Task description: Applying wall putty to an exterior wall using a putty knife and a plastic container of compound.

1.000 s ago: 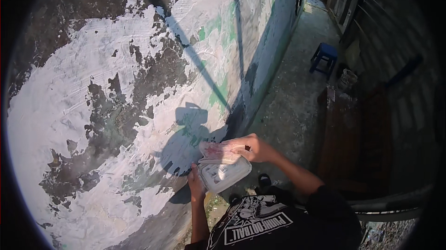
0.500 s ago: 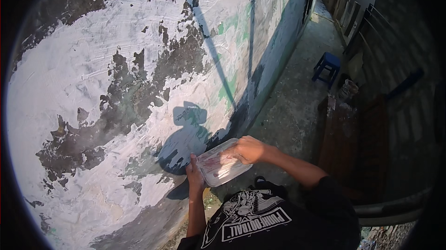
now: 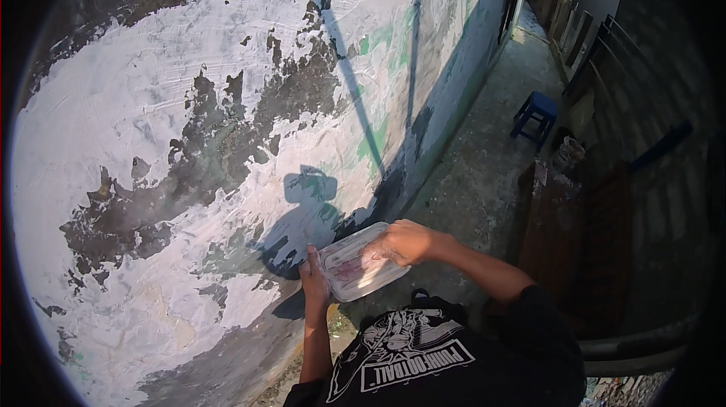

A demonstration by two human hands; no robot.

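Note:
In front of my body, my left hand [image 3: 314, 278] grips the left end of a shallow, clear plastic container [image 3: 359, 286], with the thumb up along its rim. Reddish-white smears show on the container's inside. My right hand [image 3: 411, 243] reaches over the far right end, its fingers bent down into the container. Whatever those fingers hold, if anything, is hidden. Close on my left stands a wall [image 3: 121, 104] with patchy white coating over dark grey and green areas. My shadow falls on it beside the container.
A narrow concrete path [image 3: 484, 142] runs ahead along the wall. A blue plastic stool [image 3: 535, 113] stands on it. At the right is a brown wooden bench [image 3: 556, 233] with a crumpled bag-like bundle [image 3: 569, 153] at its far end. Beyond it rises a shaded wall with railings.
The container and both hands have shifted very slightly up and left. My right hand stays bent into the container. The view has tilted a little.

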